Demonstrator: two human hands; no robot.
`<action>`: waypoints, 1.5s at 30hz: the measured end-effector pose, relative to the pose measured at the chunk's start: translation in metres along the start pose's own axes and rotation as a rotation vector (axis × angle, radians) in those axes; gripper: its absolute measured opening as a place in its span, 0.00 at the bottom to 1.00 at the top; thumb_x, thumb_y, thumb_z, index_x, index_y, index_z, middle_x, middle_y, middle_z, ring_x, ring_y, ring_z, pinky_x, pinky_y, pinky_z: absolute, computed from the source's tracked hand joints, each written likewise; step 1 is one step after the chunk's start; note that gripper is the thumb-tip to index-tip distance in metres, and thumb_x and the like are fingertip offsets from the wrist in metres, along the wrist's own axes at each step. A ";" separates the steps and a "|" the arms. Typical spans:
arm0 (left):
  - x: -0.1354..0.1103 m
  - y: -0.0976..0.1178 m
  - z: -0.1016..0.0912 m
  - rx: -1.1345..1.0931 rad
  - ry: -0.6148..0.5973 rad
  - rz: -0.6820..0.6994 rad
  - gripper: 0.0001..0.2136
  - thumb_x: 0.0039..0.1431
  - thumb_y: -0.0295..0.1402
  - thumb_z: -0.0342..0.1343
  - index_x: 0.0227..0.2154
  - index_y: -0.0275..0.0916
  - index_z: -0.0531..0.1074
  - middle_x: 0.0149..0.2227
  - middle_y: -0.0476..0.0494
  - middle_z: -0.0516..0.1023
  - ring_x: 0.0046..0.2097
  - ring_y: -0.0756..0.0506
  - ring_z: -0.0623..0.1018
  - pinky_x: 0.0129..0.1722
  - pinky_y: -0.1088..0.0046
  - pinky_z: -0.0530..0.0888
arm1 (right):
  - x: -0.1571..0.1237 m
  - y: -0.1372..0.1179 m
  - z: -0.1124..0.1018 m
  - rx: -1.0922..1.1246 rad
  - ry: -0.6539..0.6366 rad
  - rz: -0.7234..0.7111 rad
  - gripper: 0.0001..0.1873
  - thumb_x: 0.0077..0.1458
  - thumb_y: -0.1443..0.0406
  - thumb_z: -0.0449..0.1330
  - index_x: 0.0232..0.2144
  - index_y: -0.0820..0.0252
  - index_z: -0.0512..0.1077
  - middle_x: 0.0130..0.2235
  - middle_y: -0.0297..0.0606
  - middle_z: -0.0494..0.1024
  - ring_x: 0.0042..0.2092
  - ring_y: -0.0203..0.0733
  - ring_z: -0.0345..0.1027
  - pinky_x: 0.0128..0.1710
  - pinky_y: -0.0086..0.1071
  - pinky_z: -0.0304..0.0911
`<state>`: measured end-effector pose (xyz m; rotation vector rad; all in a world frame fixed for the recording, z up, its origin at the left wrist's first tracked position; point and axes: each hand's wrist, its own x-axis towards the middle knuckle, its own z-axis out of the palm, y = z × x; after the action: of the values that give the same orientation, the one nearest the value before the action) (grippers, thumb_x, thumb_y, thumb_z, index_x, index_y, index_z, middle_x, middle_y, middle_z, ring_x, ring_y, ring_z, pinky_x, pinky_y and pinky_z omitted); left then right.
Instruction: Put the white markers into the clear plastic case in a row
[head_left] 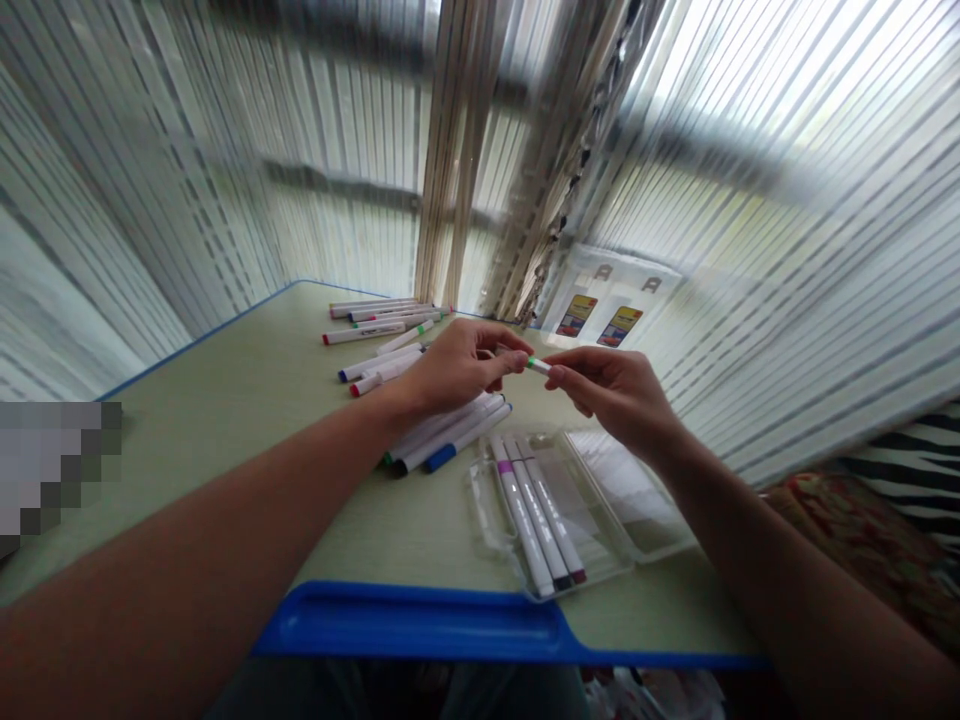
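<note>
Pinching a green-banded marker (539, 367) with left hand (471, 362) and right hand (616, 388), apparently lying lengthwise from grip to grip.

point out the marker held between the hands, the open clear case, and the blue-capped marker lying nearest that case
Held marker (540, 367): head view, on its white section.
Clear case (576, 500): head view, on a bare part of its floor.
Blue-capped marker (472, 435): head view, on its white barrel.
</note>
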<state>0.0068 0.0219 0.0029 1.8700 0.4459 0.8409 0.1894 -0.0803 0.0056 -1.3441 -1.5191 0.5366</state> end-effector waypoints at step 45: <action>0.007 -0.001 -0.009 -0.367 0.226 -0.173 0.08 0.64 0.28 0.52 0.39 0.34 0.76 0.32 0.43 0.80 0.23 0.54 0.71 0.25 0.77 0.70 | 0.008 0.005 -0.008 0.284 0.164 0.146 0.13 0.57 0.58 0.63 0.41 0.59 0.78 0.38 0.44 0.83 0.23 0.33 0.67 0.18 0.30 0.59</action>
<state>0.0052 0.0326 0.0064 1.3869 0.5450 0.9494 0.1998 -0.0737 0.0079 -1.2489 -1.1696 0.6888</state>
